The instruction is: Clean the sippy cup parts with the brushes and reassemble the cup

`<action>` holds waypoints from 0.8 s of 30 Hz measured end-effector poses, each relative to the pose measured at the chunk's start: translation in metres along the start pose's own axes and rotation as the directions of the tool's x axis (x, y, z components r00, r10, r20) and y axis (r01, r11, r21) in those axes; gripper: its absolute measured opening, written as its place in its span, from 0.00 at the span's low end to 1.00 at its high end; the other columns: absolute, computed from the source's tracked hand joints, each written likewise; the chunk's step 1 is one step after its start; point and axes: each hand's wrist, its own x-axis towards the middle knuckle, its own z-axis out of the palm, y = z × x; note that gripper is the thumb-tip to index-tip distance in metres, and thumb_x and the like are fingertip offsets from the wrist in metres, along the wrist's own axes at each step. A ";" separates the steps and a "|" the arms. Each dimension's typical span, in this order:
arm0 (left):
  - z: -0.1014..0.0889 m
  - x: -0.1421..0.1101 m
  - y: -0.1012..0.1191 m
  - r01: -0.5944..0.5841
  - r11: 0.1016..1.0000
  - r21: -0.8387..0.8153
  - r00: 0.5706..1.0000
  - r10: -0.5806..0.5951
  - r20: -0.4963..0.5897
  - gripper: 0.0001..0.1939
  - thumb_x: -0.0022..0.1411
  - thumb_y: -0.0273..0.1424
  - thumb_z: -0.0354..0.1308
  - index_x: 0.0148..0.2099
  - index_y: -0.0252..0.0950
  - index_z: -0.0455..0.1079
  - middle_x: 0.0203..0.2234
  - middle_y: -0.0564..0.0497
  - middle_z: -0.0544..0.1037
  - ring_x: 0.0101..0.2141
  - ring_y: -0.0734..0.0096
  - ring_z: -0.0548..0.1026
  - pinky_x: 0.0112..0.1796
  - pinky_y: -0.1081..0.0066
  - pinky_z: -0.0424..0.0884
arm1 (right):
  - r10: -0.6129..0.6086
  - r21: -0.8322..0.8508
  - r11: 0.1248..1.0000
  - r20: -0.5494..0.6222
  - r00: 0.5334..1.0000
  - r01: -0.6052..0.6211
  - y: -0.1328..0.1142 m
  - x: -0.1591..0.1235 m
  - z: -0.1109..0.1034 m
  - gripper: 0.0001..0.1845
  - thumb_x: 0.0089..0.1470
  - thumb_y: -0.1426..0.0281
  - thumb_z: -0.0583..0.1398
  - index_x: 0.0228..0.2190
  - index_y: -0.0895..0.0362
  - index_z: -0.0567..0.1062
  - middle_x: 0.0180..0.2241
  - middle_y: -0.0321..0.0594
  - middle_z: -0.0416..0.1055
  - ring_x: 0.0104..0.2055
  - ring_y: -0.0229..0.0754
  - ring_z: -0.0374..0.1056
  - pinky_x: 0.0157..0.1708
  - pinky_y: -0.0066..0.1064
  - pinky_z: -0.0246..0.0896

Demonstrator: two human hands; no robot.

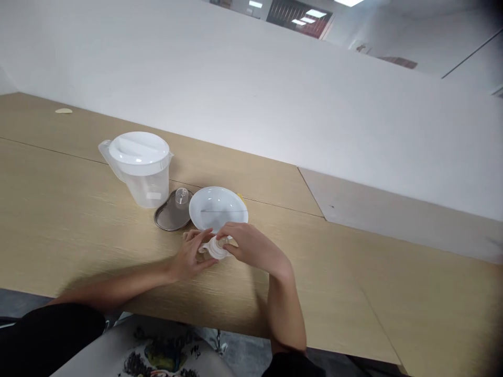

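My left hand (pixel 189 258) and my right hand (pixel 247 243) meet on a small white plastic piece (pixel 215 247) just above the wooden table (pixel 78 235). Both hands have their fingers curled around it, left from the side, right from above. Just behind them sits a white bowl (pixel 218 208) with a thin stick lying across it. To the bowl's left lies a round grey metal lid (pixel 168 215) with a small clear cup (pixel 182 197) standing on it.
A clear plastic pitcher (pixel 142 173) with a white lid stands at the left behind the lid. A white wall (pixel 251 89) runs along the table's far edge. A small pale scrap (pixel 63 111) lies far left. A grey panel (pixel 393 214) adjoins the table at right.
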 end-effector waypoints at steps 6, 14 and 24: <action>0.000 0.001 0.000 -0.035 0.999 0.019 0.999 0.036 -0.009 0.36 0.57 0.45 0.60 0.63 0.39 0.55 0.50 0.45 0.73 0.48 0.57 0.66 0.48 0.58 0.59 | 0.201 -0.146 0.967 -0.081 0.976 -0.211 -0.010 0.001 0.004 0.07 0.56 0.70 0.57 0.34 0.58 0.75 0.30 0.38 0.75 0.31 0.38 0.68 0.29 0.28 0.50; 0.000 0.002 0.001 -0.058 0.998 0.028 0.998 0.059 -0.025 0.30 0.57 0.45 0.60 0.57 0.36 0.63 0.46 0.45 0.74 0.46 0.56 0.66 0.48 0.58 0.61 | 0.071 -0.117 0.990 -0.075 0.995 -0.080 0.000 -0.002 0.000 0.12 0.54 0.77 0.57 0.38 0.55 0.77 0.38 0.37 0.76 0.38 0.38 0.69 0.34 0.28 0.54; -0.002 0.003 0.001 -0.107 0.994 0.035 0.993 0.109 -0.039 0.29 0.58 0.45 0.60 0.57 0.35 0.64 0.47 0.46 0.74 0.46 0.56 0.67 0.48 0.59 0.61 | 0.019 -0.040 0.999 -0.071 0.997 -0.022 0.011 -0.003 -0.002 0.14 0.53 0.80 0.56 0.37 0.54 0.77 0.39 0.36 0.77 0.41 0.40 0.70 0.40 0.30 0.57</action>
